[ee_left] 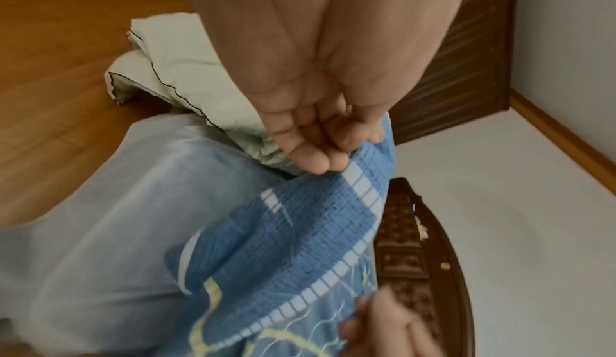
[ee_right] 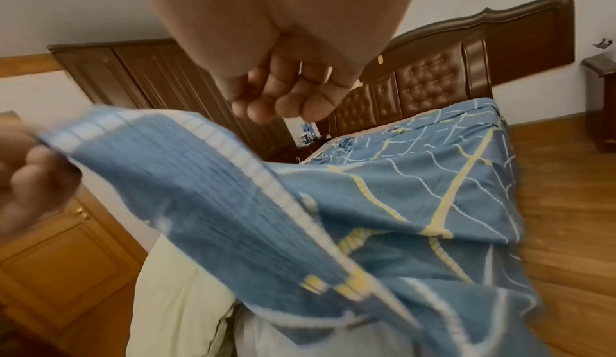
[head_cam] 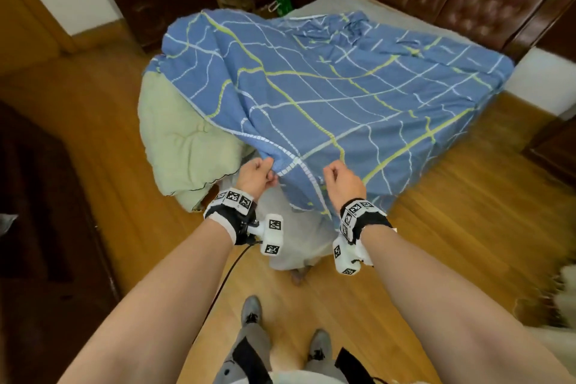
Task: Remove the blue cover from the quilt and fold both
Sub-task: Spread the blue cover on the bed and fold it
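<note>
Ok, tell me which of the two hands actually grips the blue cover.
The left hand: it pinches the cover's edge. The right hand is curled just above the cloth, holding nothing.

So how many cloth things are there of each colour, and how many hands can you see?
Blue cover: 1
Pale green quilt: 1
Whitish sheet hanging under the cover: 1
Hands: 2, the left hand pinching the cover's edge, the right hand curled beside it, holding nothing
Total: 5
</note>
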